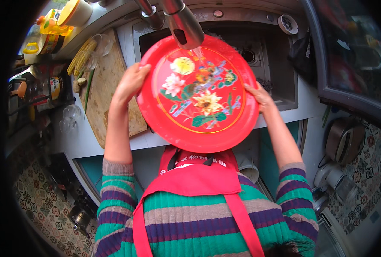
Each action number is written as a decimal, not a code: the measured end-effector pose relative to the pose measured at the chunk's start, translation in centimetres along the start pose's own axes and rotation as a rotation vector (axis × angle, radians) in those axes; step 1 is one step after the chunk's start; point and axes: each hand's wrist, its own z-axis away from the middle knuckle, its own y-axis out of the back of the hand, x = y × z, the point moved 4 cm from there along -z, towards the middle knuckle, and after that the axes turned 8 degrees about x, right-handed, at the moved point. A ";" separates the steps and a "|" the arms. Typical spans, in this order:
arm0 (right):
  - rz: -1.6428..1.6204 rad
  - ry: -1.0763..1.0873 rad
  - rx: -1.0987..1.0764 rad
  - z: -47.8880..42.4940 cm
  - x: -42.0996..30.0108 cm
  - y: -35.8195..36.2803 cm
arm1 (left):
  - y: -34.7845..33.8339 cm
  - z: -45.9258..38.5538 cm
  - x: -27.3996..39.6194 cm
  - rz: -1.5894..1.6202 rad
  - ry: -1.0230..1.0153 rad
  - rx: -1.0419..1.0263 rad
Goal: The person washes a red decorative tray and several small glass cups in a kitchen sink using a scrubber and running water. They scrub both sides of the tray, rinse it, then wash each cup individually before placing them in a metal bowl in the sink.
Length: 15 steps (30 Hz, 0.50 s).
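A large round red tray (145, 106) with a printed flower pattern is tilted over the sink, its inner face towards me. My left hand (132, 80) grips its left rim, thumb on the edge. On the right rim, my right hand (260, 97) holds it with the fingertips over the edge. Water runs from the metal faucet (188, 30) onto the upper part of the tray. Much of the dark sink basin (280, 77) lies hidden behind the tray; its drain (249, 56) shows at the upper right.
Left of the sink lies a wooden cutting board (97, 112), with corn cobs (82, 56) and a clear glass bowl (104, 45) at its far end. Drinking glasses (71, 117) stand left of it. A dark-framed window pane (354, 54) juts in at right. A small white dish (288, 24) sits behind the sink.
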 end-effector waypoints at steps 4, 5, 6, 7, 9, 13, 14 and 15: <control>-0.172 0.148 -0.148 -3.5 1.9 -5.8 | 5.4 -0.1 0.1 -0.149 -0.150 0.269; -0.158 0.232 -0.115 -4.2 1.2 -6.4 | 6.1 -0.7 -0.3 -0.113 -0.173 0.307; -0.144 0.311 -0.079 -5.1 0.5 -6.9 | 6.4 -1.3 -0.8 -0.080 -0.192 0.342; -0.129 0.380 -0.045 -5.7 0.3 -7.4 | 6.3 -1.8 -1.2 0.028 -0.244 0.361; -0.069 0.565 0.013 -6.5 -2.8 -6.6 | 4.5 -4.4 -1.7 0.244 -0.345 0.388; -0.065 0.736 0.118 -1.7 -9.1 -5.2 | -1.2 -9.0 -3.0 0.428 -0.227 0.389; -0.045 0.801 0.169 -1.3 -10.3 -4.1 | -2.8 -10.0 -3.0 0.494 -0.245 0.372; -0.021 0.868 0.233 -0.5 -11.4 -2.8 | -4.5 -11.0 -2.6 0.567 -0.260 0.342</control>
